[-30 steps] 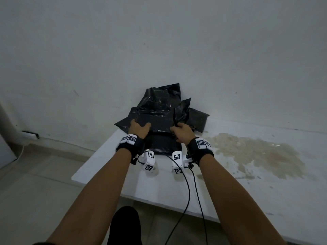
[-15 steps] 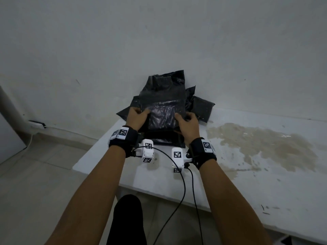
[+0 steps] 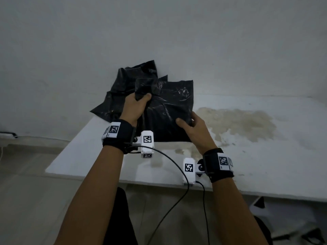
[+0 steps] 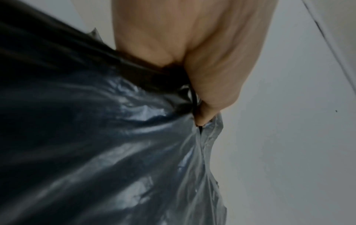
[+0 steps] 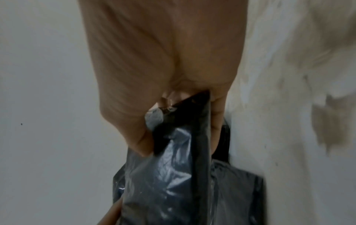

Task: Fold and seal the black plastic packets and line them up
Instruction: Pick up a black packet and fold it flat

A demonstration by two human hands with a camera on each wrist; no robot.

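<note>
At the far left end of the table, we've got our left hand bunched tight around the upper left corner of a black plastic packet, fingers curled in, film gathered in the fist. Our right hand pinches the packet's lower right edge, thumb on the front face, fingers tucked behind. The right wrist view confirms it: thumb and fingers clamp a folded black edge.

The packet is lifted and tilted up toward us, its near edge just above the white table. Behind it, against the wall, more black packets lie heaped and overlapping, none lined up yet.

This film looks thin, glossy and limp, and it crinkles wherever we squeeze. We judge it light but slippery, so pinching the edges and corners beats pressing the slick middle. A flat fold will likely need it laid down and smoothed.

Off to the right, a brownish stain spreads across the tabletop; best we keep the packet clear of it.
</note>
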